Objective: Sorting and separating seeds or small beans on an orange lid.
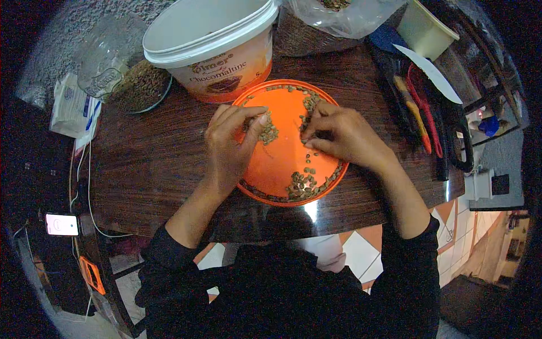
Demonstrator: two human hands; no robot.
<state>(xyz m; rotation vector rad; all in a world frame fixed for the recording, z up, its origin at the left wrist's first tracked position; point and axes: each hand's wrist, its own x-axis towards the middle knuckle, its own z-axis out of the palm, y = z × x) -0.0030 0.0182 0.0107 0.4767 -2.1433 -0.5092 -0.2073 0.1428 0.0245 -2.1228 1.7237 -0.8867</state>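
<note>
An orange round tray (271, 169) with a raised rim lies on the table in front of me. Small greenish beans, which look like unroasted coffee beans (302, 186), form a heap at its near edge, and more line the rim. My left hand (230, 135) reaches over the tray's left side, thumb and forefinger close together beside a bean pile (269, 130). On the right side, my right hand (345, 131) has its fingertips bent down among beans, with another cluster (311, 101) just beyond them. Whether either hand pinches a bean is hidden by the fingers.
Behind the tray stands a white-rimmed plastic tub (224, 55). A glass bowl (146, 89) of brown grains sits at left, near a clear bag (108, 55). Another plastic bag (347, 19) is at the back. A large knife (427, 72) and other utensils lie right. A cable (89, 182) hangs left.
</note>
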